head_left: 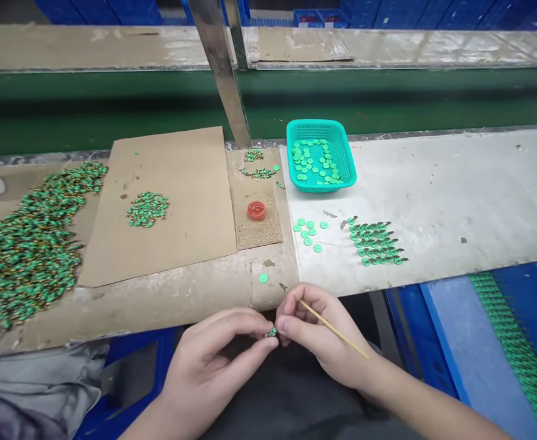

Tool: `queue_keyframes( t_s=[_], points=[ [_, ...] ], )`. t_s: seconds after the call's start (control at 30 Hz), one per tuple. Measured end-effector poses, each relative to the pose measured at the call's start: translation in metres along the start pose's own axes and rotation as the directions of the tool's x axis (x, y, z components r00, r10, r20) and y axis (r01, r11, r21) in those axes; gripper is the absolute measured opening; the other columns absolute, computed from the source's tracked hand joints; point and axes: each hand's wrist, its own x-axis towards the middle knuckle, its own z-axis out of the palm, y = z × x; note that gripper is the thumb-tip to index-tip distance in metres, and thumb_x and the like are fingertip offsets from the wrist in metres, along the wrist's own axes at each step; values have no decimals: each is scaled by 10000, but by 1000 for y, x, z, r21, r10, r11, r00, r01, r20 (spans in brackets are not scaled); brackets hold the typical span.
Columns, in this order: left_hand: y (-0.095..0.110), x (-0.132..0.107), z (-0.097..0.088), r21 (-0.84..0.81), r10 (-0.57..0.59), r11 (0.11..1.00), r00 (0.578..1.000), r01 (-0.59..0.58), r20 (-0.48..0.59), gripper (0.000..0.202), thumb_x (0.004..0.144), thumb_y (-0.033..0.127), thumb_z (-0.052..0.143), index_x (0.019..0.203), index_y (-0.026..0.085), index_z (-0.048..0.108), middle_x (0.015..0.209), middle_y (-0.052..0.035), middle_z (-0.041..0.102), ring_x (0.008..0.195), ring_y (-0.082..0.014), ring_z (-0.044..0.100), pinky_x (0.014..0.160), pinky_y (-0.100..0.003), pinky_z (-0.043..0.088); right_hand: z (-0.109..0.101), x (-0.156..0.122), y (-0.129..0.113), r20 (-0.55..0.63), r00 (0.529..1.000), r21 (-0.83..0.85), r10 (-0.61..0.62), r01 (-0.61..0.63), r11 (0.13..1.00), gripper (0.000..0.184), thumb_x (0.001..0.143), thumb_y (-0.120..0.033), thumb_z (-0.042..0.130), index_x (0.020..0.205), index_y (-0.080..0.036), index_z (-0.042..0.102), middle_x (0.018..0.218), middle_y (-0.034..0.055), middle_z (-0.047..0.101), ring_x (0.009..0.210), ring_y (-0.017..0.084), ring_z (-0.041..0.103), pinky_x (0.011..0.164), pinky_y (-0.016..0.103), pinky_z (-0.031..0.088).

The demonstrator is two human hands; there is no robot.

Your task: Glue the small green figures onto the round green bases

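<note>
Close in front of my body, my left hand [225, 354] pinches a tiny green and brown piece [272, 332] between thumb and fingertips. My right hand [317, 330] meets it there, its thumb touching or nearly touching the piece. A thin paintbrush [333, 330] with a yellowish handle lies across the right hand, held in its fingers, dark tip pointing up and left. Just beyond the hands, a single green disc [263, 278] rests on the table edge. Farther back stands a small red cap [256, 211] on a cardboard strip.
A large heap of green-brown pieces [34, 238] covers the left; a smaller pile [148, 209] sits on cardboard [186, 183]. A teal basket [351, 174] holds green discs. Rows of discs with dark parts [378, 243] stand at right. Blue crates [438, 354] sit below; a metal post [222, 73] rises behind.
</note>
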Motion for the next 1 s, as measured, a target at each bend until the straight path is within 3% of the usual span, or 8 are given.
queue_keyframes(
  t_s=[0.13,0.27,0.37,0.47,0.57,0.67,0.83,1.0],
  points=[
    [-3,-8,12,-247,-132,963,988,108,-81,56,1096,313,876,1077,336,924,959,-1,888,825,-163,877,752,-196,718,0,1,8,34,999,155,34,-39,987,457,804,-356,1132,934,-229,712,833,-52,758,712,111,710,768,249,635],
    [-11,-7,10,-241,-243,949,958,203,-151,194,1048,526,931,974,349,954,913,-19,883,787,-174,868,729,-201,713,-12,3,9,9,986,-144,-164,163,976,193,1053,-321,913,1194,-268,792,1001,-4,838,888,159,808,890,312,685],
    [-32,5,-8,-63,-242,970,946,234,-215,218,1044,557,914,988,351,956,996,-27,906,892,-198,886,816,-240,735,-30,7,-1,127,869,-595,-479,453,664,482,1166,-158,630,1625,-295,681,1396,100,876,1284,241,831,1173,468,674],
    [-57,24,-23,78,-173,979,969,189,-175,179,1077,496,859,1024,350,947,1069,-18,920,987,-212,888,918,-288,739,-42,12,-16,267,788,-780,-555,515,355,581,1177,-112,549,1743,-242,575,1603,168,805,1516,293,757,1328,548,606],
    [-73,39,-25,107,-91,990,995,95,-45,150,1086,428,823,1037,339,934,1068,-6,919,987,-202,880,955,-305,729,-42,19,-26,312,753,-802,-579,536,265,391,1193,-110,546,1549,-222,660,1323,121,882,1271,247,862,1158,436,704],
    [-79,42,-19,112,-75,991,997,77,-23,149,1097,403,807,1051,323,923,1077,-5,919,984,-190,877,967,-306,716,-37,26,-24,302,693,-795,-655,562,229,225,1164,-84,584,1292,-264,622,1037,12,793,929,183,848,878,327,719],
    [-82,37,-16,155,-48,987,999,49,-14,135,1124,395,798,1098,354,924,1125,28,923,1024,-174,876,989,-293,695,-34,35,-10,259,489,-783,-833,612,115,267,1185,-164,696,1354,-302,542,1122,19,777,992,200,873,881,345,740],
    [-82,38,-15,185,-25,982,1000,26,-8,149,1138,428,787,1112,370,921,1135,29,922,1039,-192,879,1004,-327,704,-29,28,-9,301,567,-815,-767,571,101,393,1202,-146,672,1563,-289,607,1117,20,888,1030,213,904,1003,376,761]
  ],
)
